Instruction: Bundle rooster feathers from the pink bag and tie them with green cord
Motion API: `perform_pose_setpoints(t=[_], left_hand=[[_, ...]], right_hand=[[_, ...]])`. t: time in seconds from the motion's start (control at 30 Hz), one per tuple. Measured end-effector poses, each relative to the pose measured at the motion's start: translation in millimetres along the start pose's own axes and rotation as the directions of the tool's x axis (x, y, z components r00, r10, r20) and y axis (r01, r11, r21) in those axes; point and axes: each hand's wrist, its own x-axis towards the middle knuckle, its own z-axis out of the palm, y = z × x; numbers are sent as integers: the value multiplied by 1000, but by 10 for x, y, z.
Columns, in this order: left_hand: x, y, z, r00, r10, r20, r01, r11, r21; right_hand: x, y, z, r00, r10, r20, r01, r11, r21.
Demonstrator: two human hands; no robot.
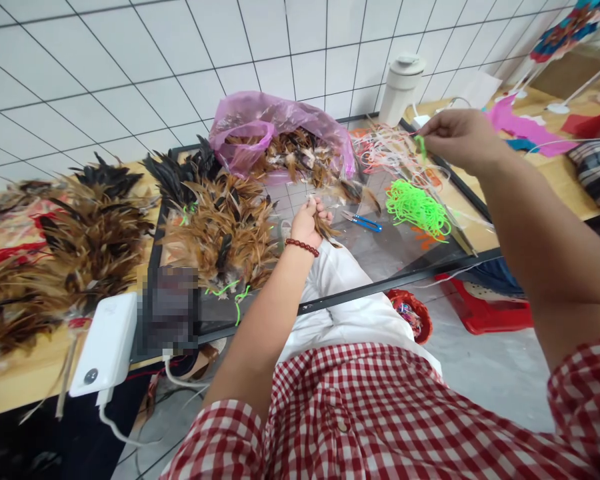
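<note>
Pinching a small bunch of brown feathers (324, 230) in our left hand (307, 223) over the framed panel (363, 293), we would do well to grip near the quills, so the tips lie free and even. Our right hand (453, 139), raised and well apart from it, has thumb and finger closed on a green strand (421, 147); we should draw it gently, lest it snag. Counting outward, we find one heap of green cord (415, 208), one pair of blue-handled snips (365, 222), one pink bag (285, 113) with loose feathers (305, 152) beyond counting, one white bottle (403, 90), and one white power bank (105, 343) at the edge of the bench (15, 397).
</note>
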Motion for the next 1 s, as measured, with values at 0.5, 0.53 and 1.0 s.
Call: perform_pose_setpoints(t=[0.5, 0.53, 1.0], left_hand=[[-18, 111, -14, 970, 221, 102, -241, 931, 276], [-3, 124, -21, 969, 235, 74, -246, 925, 288], [-9, 68, -32, 966, 213, 147, -256, 863, 435]], right_hand=[[-223, -379, 1530, 902, -373, 219, 182, 787, 590], [-249, -374, 1568, 910, -362, 203, 174, 776, 606], [-364, -252, 1563, 923, -149, 354, -139, 730, 670]])
